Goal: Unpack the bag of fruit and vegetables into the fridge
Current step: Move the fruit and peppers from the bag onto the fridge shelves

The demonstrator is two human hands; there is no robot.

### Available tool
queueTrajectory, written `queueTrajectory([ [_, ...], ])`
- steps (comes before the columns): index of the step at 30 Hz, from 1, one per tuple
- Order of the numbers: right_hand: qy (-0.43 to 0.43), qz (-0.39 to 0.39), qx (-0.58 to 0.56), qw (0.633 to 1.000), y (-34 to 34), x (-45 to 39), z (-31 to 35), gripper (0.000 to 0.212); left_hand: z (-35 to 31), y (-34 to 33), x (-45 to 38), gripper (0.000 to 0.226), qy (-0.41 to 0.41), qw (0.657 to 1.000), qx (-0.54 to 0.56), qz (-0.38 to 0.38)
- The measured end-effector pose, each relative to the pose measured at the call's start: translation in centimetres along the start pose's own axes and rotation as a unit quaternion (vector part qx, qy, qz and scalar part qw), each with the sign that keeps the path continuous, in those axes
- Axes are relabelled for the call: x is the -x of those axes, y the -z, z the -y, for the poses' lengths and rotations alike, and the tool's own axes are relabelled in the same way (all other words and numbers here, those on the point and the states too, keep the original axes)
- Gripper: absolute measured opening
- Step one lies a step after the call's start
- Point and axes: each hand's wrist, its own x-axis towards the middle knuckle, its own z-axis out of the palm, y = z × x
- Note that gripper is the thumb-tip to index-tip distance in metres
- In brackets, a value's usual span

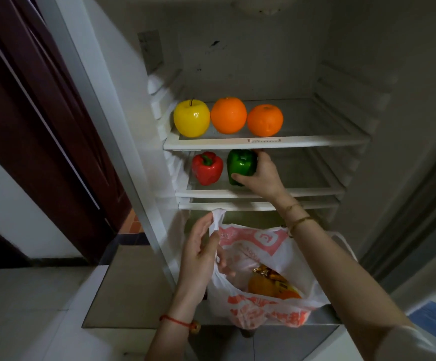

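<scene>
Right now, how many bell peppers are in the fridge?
2, both on the second shelf: the red pepper at left, the green pepper beside it in the right hand. The bag may hide more.

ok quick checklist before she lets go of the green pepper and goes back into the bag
1. Green pepper over the second shelf, beside the red pepper: ok.
2. Pepper resting on the shelf rather than held above it: cannot tell.
3. Right hand gripping the pepper: ok, fingers wrapped on it.
4. Left hand holding the bag handle, mouth open: ok.
5. Items left in the bag: ok, orange ones visible.
6. Room right of the pepper: ok.
</scene>
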Motion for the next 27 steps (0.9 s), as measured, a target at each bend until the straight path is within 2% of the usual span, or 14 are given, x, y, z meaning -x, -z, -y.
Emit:
queueTrajectory([
  [5,0.015,0.0,0.016,1.0,-1.2,-1.1,-0.2,0.071,0.3,0.1,-0.2,0.04,0.006,1.0,-0.015,-0.003],
  [13,-0.029,0.004,0.015,0.999,-0.2,0.2,-1.3,0.086,0.3,0.0,-0.1,0.04,-0.002,1.0,-0.001,0.016],
  [15,-0.035,-0.032,0.027,0.999,0.9,1.8,-1.3,0.07,0.2,0.0,0.1,0.039,-0.002,0.999,0.006,0.031],
  [17,-0.011,-0.078,0.045,0.996,2.0,3.9,-1.4,0.038,0.1,0.0,0.5,0.04,-0.001,0.999,0.007,0.045],
  [19,0.012,-0.075,0.033,0.997,3.1,6.3,-1.5,0.008,0.3,0.0,0.7,0.039,-0.008,0.999,-0.006,0.052],
  [21,0.006,0.001,0.021,1.0,3.9,8.7,-2.4,0.015,0.5,0.0,0.9,0.038,-0.018,0.998,-0.022,0.059],
  [23,-0.017,0.136,0.041,0.99,4.3,10.8,-3.6,0.019,0.4,0.0,1.2,0.039,-0.018,0.997,-0.029,0.063],
  [25,-0.065,0.259,0.075,0.961,3.9,12.4,-5.1,0.009,0.3,-0.2,1.7,0.04,-0.017,0.997,-0.035,0.073],
  [26,-0.092,0.305,0.096,0.943,3.4,13.3,-5.9,0.003,0.2,-0.3,1.9,0.042,-0.013,0.996,-0.035,0.077],
  [27,-0.109,0.333,0.132,0.927,2.7,13.9,-6.7,0.007,0.3,-0.3,2.1,0.042,-0.011,0.996,-0.034,0.081],
])
